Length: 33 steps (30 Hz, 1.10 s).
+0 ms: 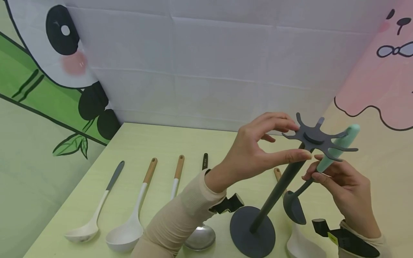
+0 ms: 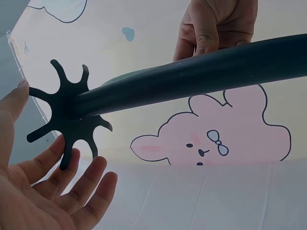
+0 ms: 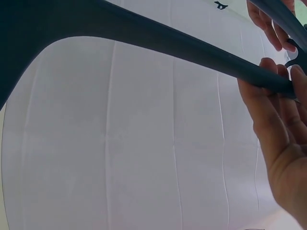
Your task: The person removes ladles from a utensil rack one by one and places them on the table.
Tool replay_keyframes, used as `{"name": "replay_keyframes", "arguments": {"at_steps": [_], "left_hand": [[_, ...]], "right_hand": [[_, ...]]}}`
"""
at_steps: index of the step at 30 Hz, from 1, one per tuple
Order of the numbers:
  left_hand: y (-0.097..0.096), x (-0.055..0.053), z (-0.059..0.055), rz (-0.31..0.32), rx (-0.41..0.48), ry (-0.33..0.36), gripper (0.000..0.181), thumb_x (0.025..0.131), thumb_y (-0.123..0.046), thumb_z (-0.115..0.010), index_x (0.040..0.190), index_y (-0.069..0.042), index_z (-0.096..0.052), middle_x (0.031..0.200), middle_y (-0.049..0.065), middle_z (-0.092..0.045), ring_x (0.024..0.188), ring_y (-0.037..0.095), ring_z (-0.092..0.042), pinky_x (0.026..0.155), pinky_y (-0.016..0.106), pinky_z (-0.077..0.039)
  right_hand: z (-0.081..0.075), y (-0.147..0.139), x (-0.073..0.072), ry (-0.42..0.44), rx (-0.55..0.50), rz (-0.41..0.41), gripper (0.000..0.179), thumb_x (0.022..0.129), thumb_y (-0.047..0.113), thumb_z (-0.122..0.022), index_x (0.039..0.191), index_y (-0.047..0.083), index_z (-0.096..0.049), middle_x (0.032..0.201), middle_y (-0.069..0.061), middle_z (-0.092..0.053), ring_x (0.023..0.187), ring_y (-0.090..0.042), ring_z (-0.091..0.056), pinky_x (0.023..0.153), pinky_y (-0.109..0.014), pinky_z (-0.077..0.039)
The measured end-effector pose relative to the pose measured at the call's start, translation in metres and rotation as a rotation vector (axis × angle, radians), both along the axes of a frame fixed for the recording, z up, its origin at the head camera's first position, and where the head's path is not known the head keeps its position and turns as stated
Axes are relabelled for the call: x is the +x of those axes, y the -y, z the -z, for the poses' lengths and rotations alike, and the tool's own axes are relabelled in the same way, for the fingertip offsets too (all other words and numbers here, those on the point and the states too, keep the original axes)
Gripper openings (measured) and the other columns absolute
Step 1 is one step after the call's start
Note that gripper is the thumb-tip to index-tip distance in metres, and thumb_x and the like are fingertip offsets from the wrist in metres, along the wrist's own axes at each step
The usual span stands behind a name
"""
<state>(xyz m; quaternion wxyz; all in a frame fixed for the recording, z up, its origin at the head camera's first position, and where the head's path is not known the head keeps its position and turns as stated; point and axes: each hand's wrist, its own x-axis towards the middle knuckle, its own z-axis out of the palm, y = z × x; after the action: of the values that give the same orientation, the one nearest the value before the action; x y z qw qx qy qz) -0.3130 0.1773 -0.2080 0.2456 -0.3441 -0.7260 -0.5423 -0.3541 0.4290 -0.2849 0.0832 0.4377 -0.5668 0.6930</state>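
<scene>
In the head view, a dark grey utensil stand (image 1: 278, 190) has a round base and a star of curved prongs on top. My left hand (image 1: 248, 152) holds the stand's top between thumb and fingers; the left wrist view shows its fingers (image 2: 53, 158) against the prongs. A ladle with a dark bowl (image 1: 294, 208) and mint-green handle hangs bowl down, tilted, right of the pole. My right hand (image 1: 351, 186) pinches its dark neck just below the green grip. The upper end of that handle overlaps a prong tip on the stand's right side.
Left on the pale table (image 1: 135, 143) lie a grey-handled white ladle (image 1: 85, 231) and a wooden-handled white ladle (image 1: 124, 233). A second wooden handle (image 1: 178, 170), a black handle (image 1: 205, 161) and a metal ladle bowl (image 1: 200, 238) are partly behind my left arm. Another white utensil (image 1: 301, 243) lies right of the base.
</scene>
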Motion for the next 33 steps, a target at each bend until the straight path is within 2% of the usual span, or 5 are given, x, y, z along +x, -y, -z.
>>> {"name": "replay_keyframes", "arguments": {"at_steps": [6,11,14,24,33], "left_hand": [[-0.001,-0.001,0.001,0.002,0.008,-0.006,0.042,0.078,-0.008,-0.084,0.115,-0.003,-0.067,0.124,0.006,-0.06,0.108,-0.002,-0.056,0.084,0.021,-0.051],[-0.002,-0.002,0.002,0.004,0.014,-0.015,0.043,0.077,-0.008,-0.084,0.116,-0.002,-0.067,0.124,0.007,-0.06,0.108,-0.002,-0.056,0.084,0.022,-0.051],[-0.003,-0.002,0.003,0.008,0.021,-0.026,0.043,0.077,-0.008,-0.084,0.116,-0.002,-0.066,0.124,0.008,-0.06,0.109,-0.002,-0.056,0.084,0.022,-0.051],[-0.004,-0.002,0.003,0.0,0.011,-0.007,0.042,0.077,-0.008,-0.084,0.115,-0.002,-0.067,0.123,0.007,-0.06,0.109,-0.003,-0.056,0.084,0.021,-0.051],[-0.005,-0.001,0.004,0.015,0.032,-0.02,0.043,0.076,-0.007,-0.085,0.115,-0.002,-0.067,0.124,0.008,-0.059,0.109,-0.003,-0.056,0.084,0.023,-0.051]], "right_hand": [[-0.001,-0.003,0.0,0.048,0.051,0.086,0.044,0.088,-0.017,-0.063,0.128,-0.025,-0.046,0.093,-0.019,-0.069,0.083,-0.022,-0.072,0.086,-0.028,-0.055],[-0.001,-0.005,-0.004,0.053,0.069,0.146,0.041,0.086,-0.026,-0.056,0.127,-0.023,-0.048,0.092,-0.017,-0.069,0.081,-0.02,-0.073,0.084,-0.026,-0.056],[0.001,-0.005,-0.007,0.053,0.049,0.146,0.04,0.084,-0.031,-0.054,0.124,-0.025,-0.049,0.092,-0.017,-0.069,0.08,-0.021,-0.073,0.081,-0.027,-0.057],[0.006,-0.012,-0.019,0.068,0.04,0.216,0.037,0.085,-0.029,-0.056,0.121,-0.023,-0.051,0.094,-0.014,-0.072,0.078,-0.018,-0.072,0.078,-0.024,-0.057],[0.011,-0.019,-0.027,0.137,0.041,0.293,0.034,0.087,-0.026,-0.056,0.121,-0.023,-0.052,0.092,-0.01,-0.072,0.076,-0.016,-0.072,0.075,-0.025,-0.058]]}}
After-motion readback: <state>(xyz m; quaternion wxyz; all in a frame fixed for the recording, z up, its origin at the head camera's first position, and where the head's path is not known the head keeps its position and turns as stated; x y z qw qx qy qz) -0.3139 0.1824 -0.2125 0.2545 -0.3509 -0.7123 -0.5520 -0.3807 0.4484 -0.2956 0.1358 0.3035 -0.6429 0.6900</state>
